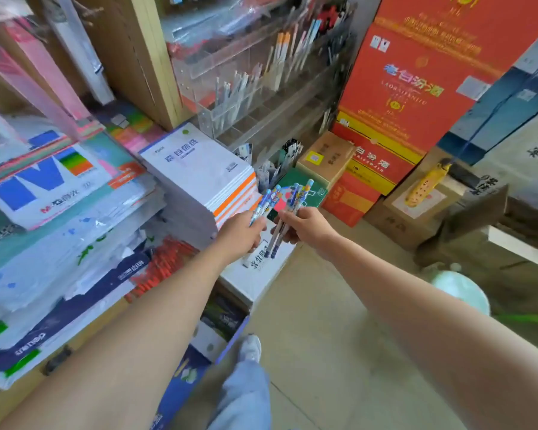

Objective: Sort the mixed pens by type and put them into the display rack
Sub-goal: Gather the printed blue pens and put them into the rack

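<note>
My left hand [241, 235] grips a small bunch of blue patterned pens [265, 203], their tips pointing up and to the right. My right hand [305, 226] holds a second bunch of blue patterned pens [295, 200], which sticks out above and below the fist. Both hands hover close together over a white box, below the clear acrylic display rack [261, 97]. The rack's stepped compartments hold several white, orange and pastel pens. Its lowest row has dark and teal pens [288, 153].
Stacked white paper pads with orange edges [205, 178] lie left of my hands. Shelves of paper packs fill the left side. Red and brown cartons [401, 97] stand right of the rack. My leg and shoe [250, 349] are on the beige floor.
</note>
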`<state>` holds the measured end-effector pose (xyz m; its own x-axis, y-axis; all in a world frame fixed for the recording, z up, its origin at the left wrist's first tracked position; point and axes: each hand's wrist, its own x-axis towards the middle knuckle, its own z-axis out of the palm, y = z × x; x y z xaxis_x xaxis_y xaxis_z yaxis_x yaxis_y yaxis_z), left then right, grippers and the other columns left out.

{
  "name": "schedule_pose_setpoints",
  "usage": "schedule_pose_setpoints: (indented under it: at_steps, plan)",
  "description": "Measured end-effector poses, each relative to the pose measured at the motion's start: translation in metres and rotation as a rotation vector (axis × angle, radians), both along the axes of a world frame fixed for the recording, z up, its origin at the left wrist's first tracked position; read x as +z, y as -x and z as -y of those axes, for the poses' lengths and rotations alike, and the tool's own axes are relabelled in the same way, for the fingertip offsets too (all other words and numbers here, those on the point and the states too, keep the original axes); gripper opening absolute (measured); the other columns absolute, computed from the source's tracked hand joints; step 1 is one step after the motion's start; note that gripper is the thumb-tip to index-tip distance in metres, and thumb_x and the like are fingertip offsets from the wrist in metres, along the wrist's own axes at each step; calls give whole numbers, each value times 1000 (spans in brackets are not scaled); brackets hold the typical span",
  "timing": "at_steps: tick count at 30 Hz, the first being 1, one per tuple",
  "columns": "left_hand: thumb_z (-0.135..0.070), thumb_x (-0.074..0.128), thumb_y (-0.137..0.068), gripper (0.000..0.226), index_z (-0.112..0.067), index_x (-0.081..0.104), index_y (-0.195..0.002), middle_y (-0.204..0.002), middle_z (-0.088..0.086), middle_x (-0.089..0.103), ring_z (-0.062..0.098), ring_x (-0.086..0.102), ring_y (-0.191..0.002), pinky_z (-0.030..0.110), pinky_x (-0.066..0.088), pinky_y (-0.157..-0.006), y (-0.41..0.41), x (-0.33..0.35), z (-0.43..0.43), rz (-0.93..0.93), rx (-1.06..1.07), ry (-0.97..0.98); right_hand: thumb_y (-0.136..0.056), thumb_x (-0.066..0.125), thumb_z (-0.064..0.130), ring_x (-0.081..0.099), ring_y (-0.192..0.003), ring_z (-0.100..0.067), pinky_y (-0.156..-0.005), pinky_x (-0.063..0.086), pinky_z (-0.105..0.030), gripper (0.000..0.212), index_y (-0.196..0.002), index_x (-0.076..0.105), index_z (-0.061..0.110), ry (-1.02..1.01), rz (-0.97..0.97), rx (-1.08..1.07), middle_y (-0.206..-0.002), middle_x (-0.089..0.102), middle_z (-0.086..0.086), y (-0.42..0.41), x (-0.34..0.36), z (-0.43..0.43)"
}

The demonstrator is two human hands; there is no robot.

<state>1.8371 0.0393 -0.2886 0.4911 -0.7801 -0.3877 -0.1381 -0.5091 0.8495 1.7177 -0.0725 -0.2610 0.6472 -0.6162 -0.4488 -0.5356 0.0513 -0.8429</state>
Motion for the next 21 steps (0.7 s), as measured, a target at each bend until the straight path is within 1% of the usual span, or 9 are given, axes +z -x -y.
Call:
schedule_pose_setpoints:
  at_steps: [4, 7, 9, 12, 14, 16, 18, 20, 21]
  plan:
    - [-32, 43, -100, 25, -20, 48, -79, -54, -1, 54, 17, 47, -49, 29, 40, -57, -22, 9, 62, 60, -49, -18, -97, 54, 29, 51, -43, -10, -50, 42, -21, 40, -68, 59, 2, 22, -34, -40, -55, 63, -4, -22, 2, 62]
    - [-31, 42, -101, 26, -15, 50, -82, -53, 0, 55, 18, 48, -50, 30, 42, -57, -39, 15, 108, 79, -35, -26, -97, 53, 36, 54, -46, -9, -50, 42, -20, 46, -92, 66, -8, 31, -57, -3, -73, 70, -12, -39, 0, 110]
    - [-31, 42, -101, 29, -11, 52, -82, -51, -1, 55, 21, 48, -50, 35, 43, -62, -50, 17, 139, 84, -6, -35, -97, 52, 36, 54, -46, -9, -46, 40, -17, 45, -95, 67, -7, 33, -56, 13, -78, 71, -15, -51, 1, 143]
    - [-32, 39, -101, 31, -12, 55, -84, -52, -1, 57, 22, 52, -52, 39, 49, -68, -65, 20, 188, 138, 14, -66, -97, 54, 36, 46, -52, -16, -48, 35, -20, 39, -78, 64, 4, 49, -51, 32, -65, 58, -7, -67, 9, 197]
    - [-32, 38, -102, 31, -17, 53, -79, -52, -2, 58, 20, 53, -51, 39, 50, -67, -72, 23, 223, 148, 48, -49, -96, 55, 34, 40, -48, -13, -44, 30, -17, 38, -65, 55, 13, 79, -44, 46, -57, 48, -1, -79, 11, 238]
    - [-31, 38, -102, 31, -17, 52, -79, -54, -1, 58, 19, 52, -50, 34, 46, -61, -77, 22, 256, 143, 106, -40, -96, 55, 37, 34, -44, -11, -43, 27, -20, 44, -64, 52, 7, 113, -47, 83, -54, 44, -4, -91, 7, 278]
    - [-31, 38, -102, 31, -16, 52, -79, -53, -2, 58, 19, 54, -50, 33, 46, -61, -84, 22, 288, 131, 181, -27, -94, 57, 41, 40, -51, -14, -50, 33, -26, 49, -80, 61, -6, 92, -15, 123, -64, 54, -16, -104, 6, 313]
    - [-31, 38, -102, 31, -17, 52, -78, -54, -1, 59, 22, 56, -53, 39, 49, -65, -90, 20, 315, 103, 259, -6, -94, 57, 37, 51, -66, -17, -56, 44, -28, 45, -93, 65, -7, 33, 9, 140, -80, 64, -16, -116, 5, 342]
    - [-31, 38, -102, 31, -17, 51, -78, -56, 0, 60, 22, 56, -55, 41, 50, -66, -92, 21, 327, 102, 287, -3, -96, 57, 32, 54, -70, -17, -56, 48, -23, 39, -92, 66, -6, 5, 22, 156, -83, 65, -14, -122, 5, 355]
